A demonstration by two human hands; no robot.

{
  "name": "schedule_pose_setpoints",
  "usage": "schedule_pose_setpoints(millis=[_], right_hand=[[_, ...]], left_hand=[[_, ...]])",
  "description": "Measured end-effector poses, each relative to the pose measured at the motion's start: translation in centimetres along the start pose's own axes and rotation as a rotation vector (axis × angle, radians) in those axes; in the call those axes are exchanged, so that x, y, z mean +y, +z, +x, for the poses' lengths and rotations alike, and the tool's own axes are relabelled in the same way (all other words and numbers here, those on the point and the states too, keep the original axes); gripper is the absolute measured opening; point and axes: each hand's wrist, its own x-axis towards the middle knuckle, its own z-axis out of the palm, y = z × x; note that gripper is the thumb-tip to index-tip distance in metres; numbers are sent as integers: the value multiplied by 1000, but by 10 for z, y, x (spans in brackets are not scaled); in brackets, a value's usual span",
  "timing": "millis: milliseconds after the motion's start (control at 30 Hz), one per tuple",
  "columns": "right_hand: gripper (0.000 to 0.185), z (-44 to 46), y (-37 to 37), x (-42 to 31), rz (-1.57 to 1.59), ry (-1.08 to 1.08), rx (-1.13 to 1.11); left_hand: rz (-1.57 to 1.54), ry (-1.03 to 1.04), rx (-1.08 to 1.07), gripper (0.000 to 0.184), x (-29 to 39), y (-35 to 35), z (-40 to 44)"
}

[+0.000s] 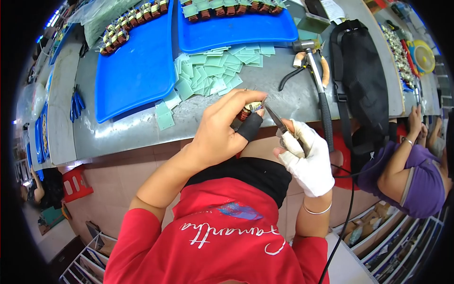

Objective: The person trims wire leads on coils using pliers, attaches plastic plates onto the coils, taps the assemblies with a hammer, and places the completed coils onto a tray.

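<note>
My left hand is closed around a small copper-wound coil with a pale yellow top and thin wire leads; a black sleeve covers the thumb. In my right hand, which wears a white glove, are pliers with pointed dark jaws and whitish wrapped handles. The jaw tips reach the top edge of the coil by my left fingertips. Whether they pinch a lead is too small to tell. Both hands are over the table's front edge, above my lap.
Two blue trays hold rows of similar coils at their far ends. Thin green plates lie scattered beside them. A hammer, orange-and-black-handled pliers and a black bag lie on the right. A person in purple sits farther right.
</note>
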Motion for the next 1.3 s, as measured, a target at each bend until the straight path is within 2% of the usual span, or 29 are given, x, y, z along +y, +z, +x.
schedule_pose_setpoints(millis=[67, 100, 200, 267, 367, 500, 567, 733, 1133, 1233, 1300], right_hand=[[45, 0, 0, 1, -236, -139, 11], [45, -1, 0, -2, -234, -139, 16], [44, -4, 1, -10, -317, -128, -11], [44, -4, 4, -11, -498, -243, 31], [46, -6, 7, -18, -675, -299, 65], [45, -7, 11, -20, -717, -309, 100], [45, -6, 12, -21, -779, -235, 89], [44, -3, 11, -14, -778, -227, 82], [48, -7, 14, -14, -747, -226, 106], [49, -7, 14, -13, -774, -211, 107], [50, -7, 14, -12, -796, -221, 109]], left_hand=[[59, 52, 6, 32, -1, 2, 0], [118, 102, 18, 35, -2, 3, 0], [139, 71, 19, 39, 1, 6, -1], [169, 99, 33, 40, -1, 9, -1], [212, 140, 71, 43, -4, 13, -2], [252, 137, 108, 45, -3, 16, -3], [251, 138, 113, 44, -4, 17, -4], [200, 97, 118, 43, -5, 17, -7], [349, 127, 184, 52, -10, 27, -10], [327, 131, 203, 51, -7, 27, -10], [206, 46, 166, 48, -1, 24, -8]])
